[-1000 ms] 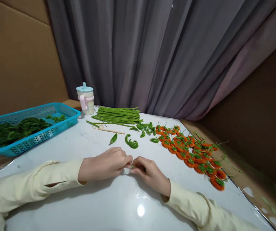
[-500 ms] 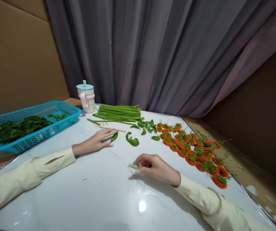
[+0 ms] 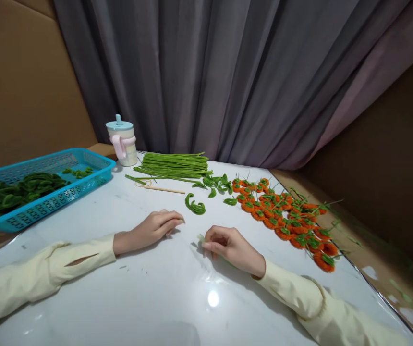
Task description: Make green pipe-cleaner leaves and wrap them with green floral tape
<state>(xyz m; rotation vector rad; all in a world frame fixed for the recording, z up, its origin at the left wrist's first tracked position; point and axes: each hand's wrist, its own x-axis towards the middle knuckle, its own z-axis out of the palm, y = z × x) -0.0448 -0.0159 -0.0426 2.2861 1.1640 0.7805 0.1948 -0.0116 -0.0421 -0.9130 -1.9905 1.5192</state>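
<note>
My left hand is closed in a pinch above the white table. A fuzzy green pipe-cleaner leaf is mostly hidden in it, with only a speck of green at the fingertips. Across a small gap, my right hand pinches a short pale green strip between thumb and forefinger. Beyond the hands lie a curved bundle of green pipe-cleaner pieces and a single leaf. A pile of similar leaves rests further back.
Orange pipe-cleaner flowers with green stems cover the right side. Green pipe-cleaner stems lie at the back, behind a thin wooden stick. A blue basket with green pieces and a lidded cup stand at left.
My left hand has picked up the leaf from the table, closed its fingers and come nearer to my right hand. The right hand still holds the pale strip, now tilted upward. The view has shifted slightly.
</note>
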